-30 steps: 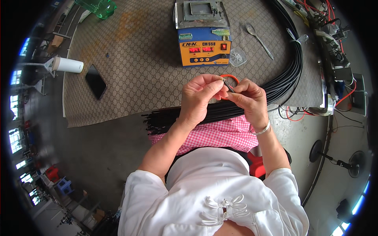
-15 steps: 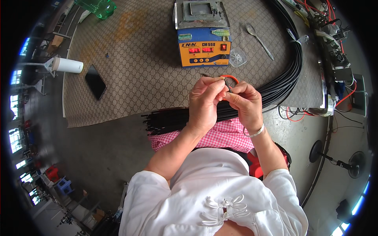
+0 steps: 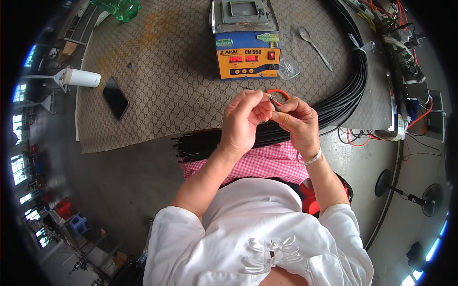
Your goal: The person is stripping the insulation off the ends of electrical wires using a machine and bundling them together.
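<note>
My right hand pinches a thin black cable between thumb and fingertips, in front of the soldering pot. A small pale brownish tip shows at the cable's upper end. Close beside that tip is my left hand, its thumb stretched out and its other fingers half curled and apart, with nothing visible held in it. Behind the fingers a curved orange thing shows in part; the hands hide the rest. Below both hands runs a thick bundle of black cables, its loose ends near the table's front edge.
A blue and yellow soldering pot with a lit display stands ahead. Right of it lie a clear plastic dish and a spoon. A phone, a white cup and a green bottle are at left.
My left hand has moved slightly left, its thumb lifting off the cable tip and its fingers loosening. My right hand keeps the cable in almost the same place.
</note>
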Motion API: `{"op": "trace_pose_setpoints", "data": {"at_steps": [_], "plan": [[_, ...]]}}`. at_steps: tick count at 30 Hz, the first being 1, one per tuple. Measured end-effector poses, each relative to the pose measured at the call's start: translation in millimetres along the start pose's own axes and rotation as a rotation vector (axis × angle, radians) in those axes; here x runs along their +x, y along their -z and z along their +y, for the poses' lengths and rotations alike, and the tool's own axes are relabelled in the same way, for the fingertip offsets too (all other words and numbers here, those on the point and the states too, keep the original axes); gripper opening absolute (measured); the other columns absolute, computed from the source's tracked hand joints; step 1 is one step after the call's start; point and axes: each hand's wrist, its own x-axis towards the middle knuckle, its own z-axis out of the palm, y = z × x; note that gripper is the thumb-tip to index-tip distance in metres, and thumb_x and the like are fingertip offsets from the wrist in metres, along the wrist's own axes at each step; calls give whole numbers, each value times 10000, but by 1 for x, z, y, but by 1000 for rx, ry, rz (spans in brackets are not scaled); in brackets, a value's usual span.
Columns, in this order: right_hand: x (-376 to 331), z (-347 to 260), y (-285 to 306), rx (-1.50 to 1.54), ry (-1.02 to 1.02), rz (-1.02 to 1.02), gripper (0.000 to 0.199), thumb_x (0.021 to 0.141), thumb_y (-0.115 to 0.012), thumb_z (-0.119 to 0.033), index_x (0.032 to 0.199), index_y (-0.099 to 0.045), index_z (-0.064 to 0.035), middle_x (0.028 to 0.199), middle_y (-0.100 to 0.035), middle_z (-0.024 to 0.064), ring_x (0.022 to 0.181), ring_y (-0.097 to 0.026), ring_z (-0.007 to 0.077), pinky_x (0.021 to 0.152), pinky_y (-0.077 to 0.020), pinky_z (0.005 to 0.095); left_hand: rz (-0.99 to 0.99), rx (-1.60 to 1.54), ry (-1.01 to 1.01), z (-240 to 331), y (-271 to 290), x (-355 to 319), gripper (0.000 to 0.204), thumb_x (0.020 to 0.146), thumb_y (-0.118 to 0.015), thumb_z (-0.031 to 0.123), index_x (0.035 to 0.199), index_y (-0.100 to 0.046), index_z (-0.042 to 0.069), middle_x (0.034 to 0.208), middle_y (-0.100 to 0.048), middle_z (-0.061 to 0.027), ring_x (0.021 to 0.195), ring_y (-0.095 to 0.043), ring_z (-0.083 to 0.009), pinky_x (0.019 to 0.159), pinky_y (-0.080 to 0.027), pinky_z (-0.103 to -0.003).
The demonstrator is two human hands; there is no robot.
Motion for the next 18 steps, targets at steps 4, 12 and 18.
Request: {"op": "trace_pose_setpoints", "data": {"at_steps": [4, 12, 18], "plan": [[0, -8, -1, -7, -19, -68, 133, 714, -681, 57, 754, -581, -19, 721, -545, -17, 632, -525, 40, 567, -435, 160, -71, 35, 142, 12, 5, 6, 190, 839, -539, 193, 724, -572, 45, 655, -592, -59, 570, -534, -112, 556, -427, -228], [0, -6, 4, -64, -33, -142, 129, 706, -683, 63, 748, -590, -15, 721, -537, -31, 640, -508, 34, 565, -407, 166, -147, 133, 283, 29, 13, 9, 151, 816, -526, 156, 750, -574, 29, 655, -601, -83, 582, -557, -143, 547, -445, -250], [1, -8, 3, -59, -24, -112, 129, 705, -683, 65, 741, -587, -13, 736, -540, -21, 671, -530, 45, 604, -439, 170, -173, 59, 285, 26, 16, 10, 186, 855, -524, 177, 823, -592, 7, 693, -606, -93, 615, -574, -158, 561, -466, -260]]}}
